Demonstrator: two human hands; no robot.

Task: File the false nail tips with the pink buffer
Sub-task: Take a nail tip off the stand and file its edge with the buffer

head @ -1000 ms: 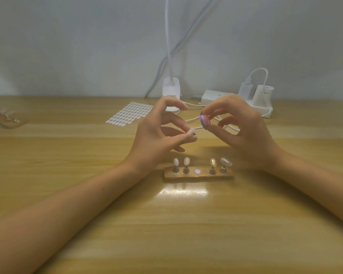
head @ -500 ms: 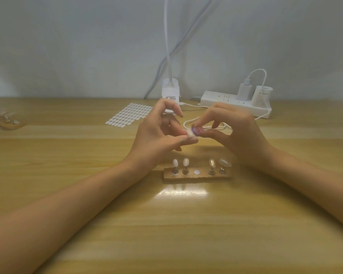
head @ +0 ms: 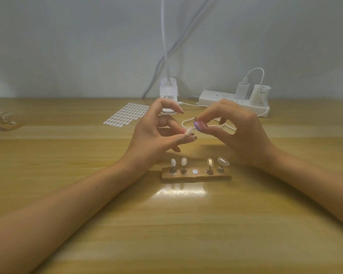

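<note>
While the left hand [head: 154,135] pinches a nail tip [head: 189,131], the buffer [head: 200,125] gripped by the right hand [head: 240,135] at three o'clock could flick it loose if pressed hard.

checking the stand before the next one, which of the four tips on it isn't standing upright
The rightmost tip on the wooden stand. It leans over sideways with its broad clear face showing, while the other three stand upright on their pegs.

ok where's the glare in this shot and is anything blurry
Head view: a bright glare patch lies on the table just in front of the wooden stand; the nail tip pinched by the left hand and the pink buffer in the right hand look soft.
</note>
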